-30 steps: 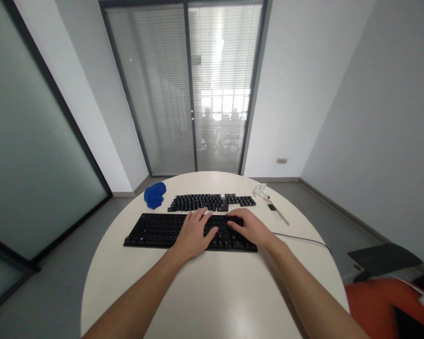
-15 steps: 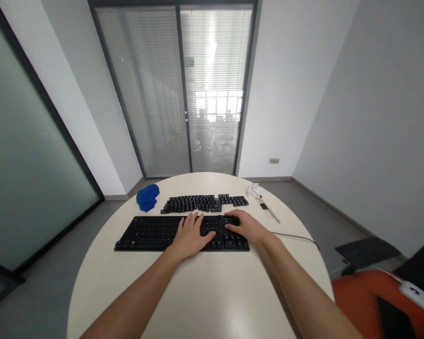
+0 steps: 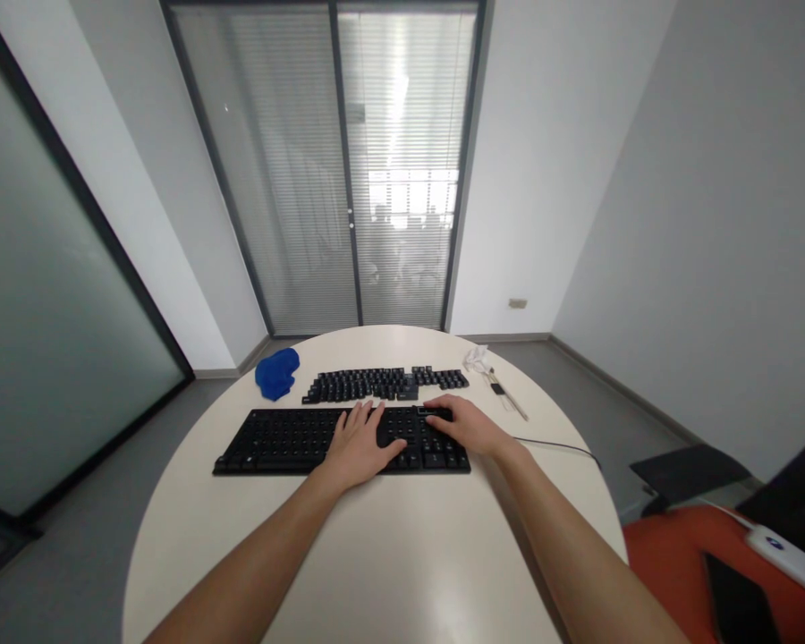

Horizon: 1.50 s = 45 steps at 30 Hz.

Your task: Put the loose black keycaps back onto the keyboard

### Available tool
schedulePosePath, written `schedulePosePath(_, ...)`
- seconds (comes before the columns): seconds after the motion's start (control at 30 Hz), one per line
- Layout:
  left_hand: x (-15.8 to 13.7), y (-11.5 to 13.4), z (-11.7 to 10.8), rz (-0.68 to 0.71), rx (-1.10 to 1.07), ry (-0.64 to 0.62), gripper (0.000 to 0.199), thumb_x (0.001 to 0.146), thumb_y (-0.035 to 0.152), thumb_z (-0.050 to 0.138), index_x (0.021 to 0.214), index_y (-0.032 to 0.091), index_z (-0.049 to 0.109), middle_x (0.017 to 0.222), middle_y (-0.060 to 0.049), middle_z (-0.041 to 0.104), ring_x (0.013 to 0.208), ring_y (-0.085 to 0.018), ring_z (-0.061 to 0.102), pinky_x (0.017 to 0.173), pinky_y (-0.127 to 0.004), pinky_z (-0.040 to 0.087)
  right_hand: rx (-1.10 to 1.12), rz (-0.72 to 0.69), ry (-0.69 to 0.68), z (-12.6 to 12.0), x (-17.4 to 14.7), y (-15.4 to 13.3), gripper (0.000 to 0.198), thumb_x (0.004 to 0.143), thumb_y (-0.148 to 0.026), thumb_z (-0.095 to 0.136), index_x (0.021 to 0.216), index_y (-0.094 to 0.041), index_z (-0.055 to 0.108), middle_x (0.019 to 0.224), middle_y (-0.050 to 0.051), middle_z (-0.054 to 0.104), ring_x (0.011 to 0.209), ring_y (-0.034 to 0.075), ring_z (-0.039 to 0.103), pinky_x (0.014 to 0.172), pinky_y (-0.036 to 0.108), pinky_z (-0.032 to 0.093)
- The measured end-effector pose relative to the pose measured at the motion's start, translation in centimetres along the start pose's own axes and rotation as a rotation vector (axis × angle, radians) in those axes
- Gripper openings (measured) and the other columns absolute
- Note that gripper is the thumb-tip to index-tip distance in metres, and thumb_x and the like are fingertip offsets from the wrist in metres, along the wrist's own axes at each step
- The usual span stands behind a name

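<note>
A black keyboard (image 3: 275, 438) lies flat on the round table, most of its key positions showing small bare sockets. My left hand (image 3: 359, 447) rests on its middle-right part, fingers spread and thumb stretched to the right. Over the keyboard's upper right corner is my right hand (image 3: 462, 425), its thumb and forefinger apart near the keys; the other fingers are partly hidden. I cannot make out any small piece in either hand. Just beyond the keyboard, loose black keycaps (image 3: 355, 385) lie in rows, with a smaller group of keycaps (image 3: 443, 377) to the right.
A blue cloth (image 3: 277, 374) is crumpled at the table's far left. Crumpled white tissue (image 3: 478, 359) and a thin brush-like stick (image 3: 510, 396) lie at the far right. A black cable (image 3: 556, 444) runs off the right edge. A red chair (image 3: 671, 555) holds a phone (image 3: 738, 595).
The whole view has shifted slightly, so everything sits a little further left. Both hands keep almost the same place on the keyboard.
</note>
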<state>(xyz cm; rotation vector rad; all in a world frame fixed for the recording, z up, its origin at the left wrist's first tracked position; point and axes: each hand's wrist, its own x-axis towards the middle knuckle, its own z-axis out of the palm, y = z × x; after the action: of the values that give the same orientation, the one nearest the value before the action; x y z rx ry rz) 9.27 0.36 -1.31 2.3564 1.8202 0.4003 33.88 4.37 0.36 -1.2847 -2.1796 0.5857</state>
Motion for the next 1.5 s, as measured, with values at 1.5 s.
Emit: schedulePosePath(1.5, -1.4, 0.5, 0.0, 0.075, 0.049, 0.118, 0.068, 0.098, 0.06, 0.039, 0.147, 0.013, 0.045, 0.157, -0.016, 0.039, 0.148, -0.035, 0.029, 0.121, -0.05, 0.024, -0.43, 0.493, 0.275, 0.2, 0.7, 5.3, 0.05, 0.093, -0.032, 0.043, 0.141, -0.022, 0.055, 0.149, 0.01, 0.052, 0.141, 0.04, 0.032, 0.109, 0.062, 0.031)
